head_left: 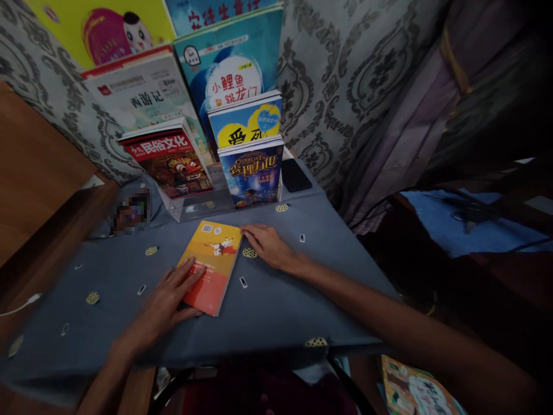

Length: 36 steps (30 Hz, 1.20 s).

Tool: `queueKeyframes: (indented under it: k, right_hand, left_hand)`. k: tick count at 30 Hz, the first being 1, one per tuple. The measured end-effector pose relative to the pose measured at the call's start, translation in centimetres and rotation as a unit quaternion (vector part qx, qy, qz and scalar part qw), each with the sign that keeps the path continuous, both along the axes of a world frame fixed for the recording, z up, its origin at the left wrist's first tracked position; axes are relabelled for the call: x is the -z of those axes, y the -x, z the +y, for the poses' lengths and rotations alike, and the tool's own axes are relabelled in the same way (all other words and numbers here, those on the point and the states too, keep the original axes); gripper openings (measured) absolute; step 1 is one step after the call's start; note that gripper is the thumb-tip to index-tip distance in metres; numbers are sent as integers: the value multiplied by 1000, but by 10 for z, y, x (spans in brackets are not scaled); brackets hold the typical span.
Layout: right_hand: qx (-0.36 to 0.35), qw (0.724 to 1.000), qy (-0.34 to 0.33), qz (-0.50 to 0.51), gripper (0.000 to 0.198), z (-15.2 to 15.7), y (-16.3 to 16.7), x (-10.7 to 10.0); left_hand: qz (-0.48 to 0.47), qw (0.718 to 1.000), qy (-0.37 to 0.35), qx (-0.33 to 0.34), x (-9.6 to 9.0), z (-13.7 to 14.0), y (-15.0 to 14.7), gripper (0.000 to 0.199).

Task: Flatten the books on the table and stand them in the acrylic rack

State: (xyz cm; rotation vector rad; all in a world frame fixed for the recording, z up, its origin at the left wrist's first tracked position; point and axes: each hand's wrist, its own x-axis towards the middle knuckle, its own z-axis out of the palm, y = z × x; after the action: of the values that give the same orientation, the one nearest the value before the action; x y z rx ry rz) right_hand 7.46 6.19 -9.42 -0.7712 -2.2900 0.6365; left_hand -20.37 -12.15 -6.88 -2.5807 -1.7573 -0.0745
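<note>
A paperback book [215, 262] with a yellow and orange cover lies closed on the cloth-covered table, barcode side up. My left hand [170, 297] rests on its lower left part, fingers spread over the cover and the thumb near the bottom edge. At the book's upper right corner, my right hand [270, 248] has its fingertips pinched together on the edge. Beyond the book stands a clear display rack [196, 208] with several books in tiers, among them a red-covered book [173, 164] and a dark blue book [253, 176] at the front.
A dark phone [296, 175] lies right of the rack. A blurred-out item [132, 213] sits at the left on the table. Patterned curtains [337, 75] hang behind. More books [417, 386] are low at the right, below the table edge. A white cable [21, 305] crosses the left side.
</note>
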Motion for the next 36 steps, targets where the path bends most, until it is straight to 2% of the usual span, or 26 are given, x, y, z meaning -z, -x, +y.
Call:
queueKeyframes:
  k: [8,13,20,24,31,36]
  right_hand:
    - [1,994,-29,-104,26,31,27,-13]
    - [-3,993,-35,-116,26,32,40,-10]
    - [-20,997,-40,-59,29,6,30,10]
    - [-36,999,-23,-3,30,-9,17,15]
    - [-66,991,78,88,25,-27,-1,4]
    - [-105,982,114,112,23,-36,-1,-9]
  left_hand:
    - [-22,993,-119,4,7,17,-53,67]
    - [-27,988,-150,18,13,25,-80,52]
    - [-23,984,-174,24,15,23,-86,42]
    - [-15,980,-194,35,15,23,-87,39]
    - [-24,980,-189,49,11,24,-87,37]
    - [-14,978,-199,53,9,25,-89,35]
